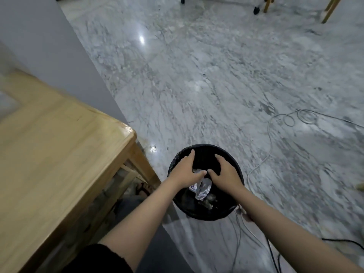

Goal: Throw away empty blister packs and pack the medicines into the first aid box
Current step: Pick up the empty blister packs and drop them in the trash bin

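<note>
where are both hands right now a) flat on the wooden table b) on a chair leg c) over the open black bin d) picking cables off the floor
c: the left hand and right hand are over the mouth of the round black bin, with crumpled silvery blister packs between them.
</note>
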The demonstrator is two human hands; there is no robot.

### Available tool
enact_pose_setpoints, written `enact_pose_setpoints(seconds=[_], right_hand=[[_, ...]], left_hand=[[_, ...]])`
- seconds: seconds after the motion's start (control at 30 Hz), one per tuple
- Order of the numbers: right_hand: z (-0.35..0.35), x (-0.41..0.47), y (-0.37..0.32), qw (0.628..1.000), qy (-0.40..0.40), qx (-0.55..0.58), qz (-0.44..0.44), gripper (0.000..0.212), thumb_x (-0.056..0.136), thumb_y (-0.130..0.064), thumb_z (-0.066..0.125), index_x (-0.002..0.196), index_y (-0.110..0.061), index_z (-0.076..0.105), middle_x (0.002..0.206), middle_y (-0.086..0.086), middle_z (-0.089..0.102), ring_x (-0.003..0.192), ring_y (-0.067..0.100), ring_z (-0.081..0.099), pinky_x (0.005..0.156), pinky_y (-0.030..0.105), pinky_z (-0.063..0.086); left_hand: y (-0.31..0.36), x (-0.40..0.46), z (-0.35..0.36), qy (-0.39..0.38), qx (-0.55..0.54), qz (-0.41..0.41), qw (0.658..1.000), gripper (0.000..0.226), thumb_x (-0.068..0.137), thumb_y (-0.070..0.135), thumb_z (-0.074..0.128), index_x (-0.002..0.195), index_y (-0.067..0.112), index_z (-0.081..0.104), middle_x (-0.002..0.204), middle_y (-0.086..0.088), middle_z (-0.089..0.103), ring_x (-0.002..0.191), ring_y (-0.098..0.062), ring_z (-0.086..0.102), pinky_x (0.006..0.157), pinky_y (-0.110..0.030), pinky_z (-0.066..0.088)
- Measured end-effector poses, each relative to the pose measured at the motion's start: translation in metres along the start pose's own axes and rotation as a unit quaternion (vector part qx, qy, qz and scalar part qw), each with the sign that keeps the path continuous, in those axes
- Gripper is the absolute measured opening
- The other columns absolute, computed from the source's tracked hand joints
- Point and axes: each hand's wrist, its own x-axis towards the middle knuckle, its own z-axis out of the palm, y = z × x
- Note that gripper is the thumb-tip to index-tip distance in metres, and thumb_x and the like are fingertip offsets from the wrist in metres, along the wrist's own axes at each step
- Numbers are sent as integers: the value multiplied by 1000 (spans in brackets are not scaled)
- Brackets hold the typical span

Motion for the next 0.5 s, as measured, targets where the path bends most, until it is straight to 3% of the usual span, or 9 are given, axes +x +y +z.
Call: enact_pose_setpoints(seconds=[0.27, 0.5], right_hand=[[-46, -14, -95, 991, 53, 12, -123, 65, 89, -25, 57, 146, -13, 29, 152, 6, 35, 139, 22, 35, 113, 37, 31], [-73, -50, -217, 959, 115, 49, -254, 62, 89, -29, 60, 143, -16, 35, 145, 5, 46, 132, 21, 44, 104, 31, 35]], left_hand=[[47, -57, -79, 127, -16, 58, 990, 87, 87, 50, 54, 151, 21, 3, 158, -1, 15, 143, -19, 19, 112, -35, 26], [54, -155, -177, 324, -28, 88, 942, 81, 86, 44, 58, 150, 19, 15, 155, -1, 25, 137, -20, 34, 108, -39, 36]])
